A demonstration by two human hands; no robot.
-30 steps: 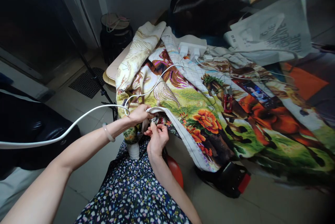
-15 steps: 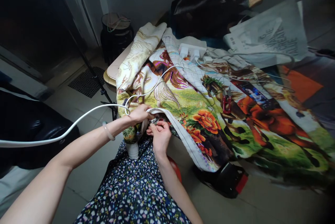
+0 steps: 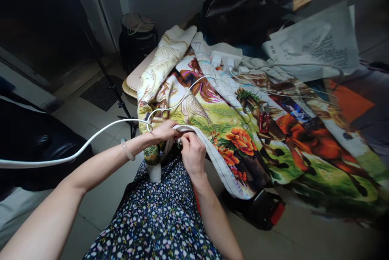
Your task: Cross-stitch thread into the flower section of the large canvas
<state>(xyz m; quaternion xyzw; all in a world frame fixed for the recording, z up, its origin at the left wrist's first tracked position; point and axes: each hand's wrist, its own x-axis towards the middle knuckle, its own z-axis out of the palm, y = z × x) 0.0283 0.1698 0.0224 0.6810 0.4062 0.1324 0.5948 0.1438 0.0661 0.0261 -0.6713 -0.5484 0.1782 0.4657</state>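
A large cross-stitch cloth (image 3: 194, 108), stitched with horses, grass and orange flowers, spreads before me with its near white edge folded up. My left hand (image 3: 165, 131), wearing a pale bangle, grips that folded edge. Just right of it and slightly lower, my right hand (image 3: 193, 152) is closed in a pinch at the cloth's turned-up underside. Whatever lies between its fingertips is too small to make out. A white cable (image 3: 121, 122) runs over my left wrist and across the cloth.
Red-handled snips (image 3: 264, 122) and a phone (image 3: 293, 108) with a lit screen lie on the cloth. Behind stand a white power strip (image 3: 226, 58), a printed plastic bag (image 3: 319, 43) and a dark bag (image 3: 237, 8). A tripod stand (image 3: 114, 85) rises at left, near a black stool (image 3: 138, 45).
My right hand has moved slightly right and turned, its back now facing up and its fingers at the underside of the cloth. My left hand keeps its grip on the edge.
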